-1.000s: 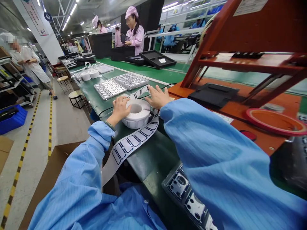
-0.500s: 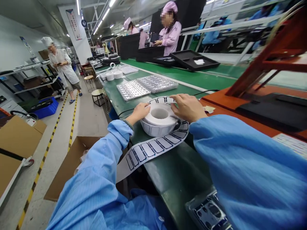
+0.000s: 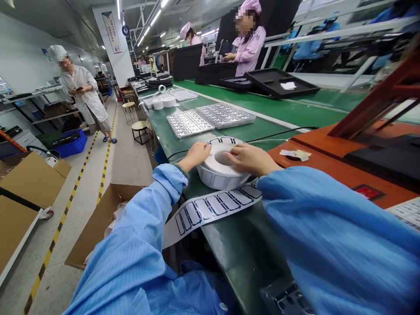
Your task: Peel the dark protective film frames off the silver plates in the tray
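Observation:
A large white roll of backing tape with black-framed stickers (image 3: 223, 180) lies flat on the green bench, its hollow core facing up. From it a loose strip of stickers (image 3: 211, 208) curves round the front and hangs over the bench's near edge. My left hand (image 3: 197, 155) grips the roll's left rim, fingers bent over the top. On the other side, my right hand (image 3: 252, 158) is closed on the right rim, fingertips reaching into the core. A clear tray of dark parts (image 3: 290, 299) is partly hidden under my right sleeve.
Behind the roll stand trays of silvery parts (image 3: 189, 124) and smaller white rolls (image 3: 169, 102). An orange machine base (image 3: 305, 164) borders the right side. A cardboard box (image 3: 95, 227) is down left. Co-workers in pink (image 3: 249, 46) and white (image 3: 83, 85) stand farther off.
My right hand has moved from the roll's outer right edge inward to its core. The strip's right-hand loop has drawn in closer to the roll. The view has shifted slightly.

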The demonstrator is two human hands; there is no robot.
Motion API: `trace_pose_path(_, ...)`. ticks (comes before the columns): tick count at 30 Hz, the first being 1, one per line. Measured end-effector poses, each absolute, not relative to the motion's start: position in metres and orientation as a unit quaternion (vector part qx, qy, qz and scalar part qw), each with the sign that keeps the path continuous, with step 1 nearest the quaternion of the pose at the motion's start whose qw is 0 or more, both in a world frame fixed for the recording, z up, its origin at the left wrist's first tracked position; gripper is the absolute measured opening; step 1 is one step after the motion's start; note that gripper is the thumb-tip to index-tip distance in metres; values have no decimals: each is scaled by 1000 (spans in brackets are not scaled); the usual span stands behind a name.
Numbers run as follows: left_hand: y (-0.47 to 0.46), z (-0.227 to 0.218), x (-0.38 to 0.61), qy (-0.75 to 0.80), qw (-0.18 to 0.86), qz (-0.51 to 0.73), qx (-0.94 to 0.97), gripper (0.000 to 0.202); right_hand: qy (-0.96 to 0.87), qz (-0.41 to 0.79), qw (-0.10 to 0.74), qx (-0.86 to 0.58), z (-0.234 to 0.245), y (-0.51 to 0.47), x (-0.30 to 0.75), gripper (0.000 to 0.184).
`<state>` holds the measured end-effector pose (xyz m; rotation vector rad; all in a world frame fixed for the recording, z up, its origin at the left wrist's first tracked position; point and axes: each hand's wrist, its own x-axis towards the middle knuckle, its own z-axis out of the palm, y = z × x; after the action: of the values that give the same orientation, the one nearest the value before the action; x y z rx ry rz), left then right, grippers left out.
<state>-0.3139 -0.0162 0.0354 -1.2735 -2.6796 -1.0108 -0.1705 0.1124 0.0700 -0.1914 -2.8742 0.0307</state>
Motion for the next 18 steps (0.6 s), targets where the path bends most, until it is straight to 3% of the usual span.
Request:
trace_pose_path(9, -14, 36, -319, -850, -17, -330, -411, 31, -996, 58, 16, -60, 74, 82, -173, 70)
trace_pose_path(13, -17, 38, -319, -852, -29, -330, -405, 31, -996, 45, 7, -70, 63, 71, -171, 80)
trace_pose_path(18, -22, 36, -314, -844, -31, -341, -412, 31, -994, 43, 14, -95, 57, 62, -163, 77)
